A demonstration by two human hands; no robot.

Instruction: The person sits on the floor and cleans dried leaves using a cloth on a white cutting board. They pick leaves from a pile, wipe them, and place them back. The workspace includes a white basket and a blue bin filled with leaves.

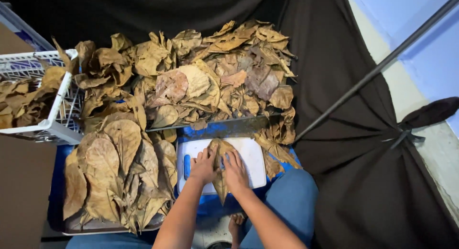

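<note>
A long dry brown leaf [219, 155] lies on a white cutting board [253, 153] with a blue handle slot, in front of me. My left hand [203, 166] presses flat on the leaf's left side, fingers spread. My right hand [235, 170] presses flat on its right side. The leaf's tip points toward me, past the board's near edge. Neither hand grips anything.
A big heap of dry brown leaves [205, 77] lies beyond the board. A flatter stack of leaves [119, 172] rests on a tray at left. A white plastic basket [52, 127] with leaves stands far left. Dark cloth [363, 148] and a metal pole [377, 69] are at right.
</note>
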